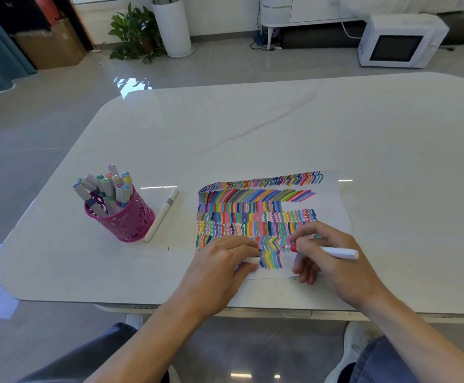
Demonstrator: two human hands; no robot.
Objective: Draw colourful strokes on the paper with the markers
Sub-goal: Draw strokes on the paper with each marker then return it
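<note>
The right hand (335, 272) pinches a red-tipped marker (341, 253), tip on the paper (333, 194) at the worktop's (253, 134) near right. The left hand (219, 264), resting on the sheet, grips what looks like the cap (250, 260). Press there so nothing slides, and draw short, even strokes.

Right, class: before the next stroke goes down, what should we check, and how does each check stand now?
1. Cap off the red-tipped white marker: ok, the tip is bare.
2. Right hand grips that marker: ok.
3. Left hand steadies the white paper sheet: ok, it rests on the sheet, holding a small white cap.
4. Blank paper beside the lowest row of strokes: ok.
5. Tip touching the paper: cannot tell.
</note>
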